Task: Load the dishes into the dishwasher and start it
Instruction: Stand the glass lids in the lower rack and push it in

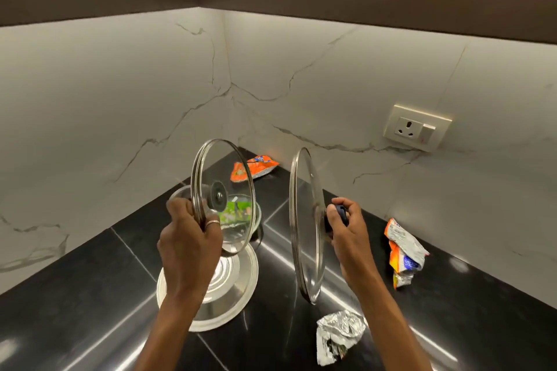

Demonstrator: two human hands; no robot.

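Observation:
My left hand [188,238] grips the metal rim of a small round glass lid [232,172] and holds it upright above the black counter, its dark knob facing left. My right hand [346,229] grips the dark blue knob of a larger glass lid [304,220], also held upright and nearly edge-on. Below the left hand a steel plate [238,283] lies flat on the counter. Behind it stands a glass bowl [254,214] with something green inside. No dishwasher is in view.
The black counter [90,295] fills a corner under white marble walls. Crumpled wrappers lie on it: orange at the back [254,166], orange and white at the right [404,251], silver at the front [339,336]. A wall socket [417,127] sits at the right.

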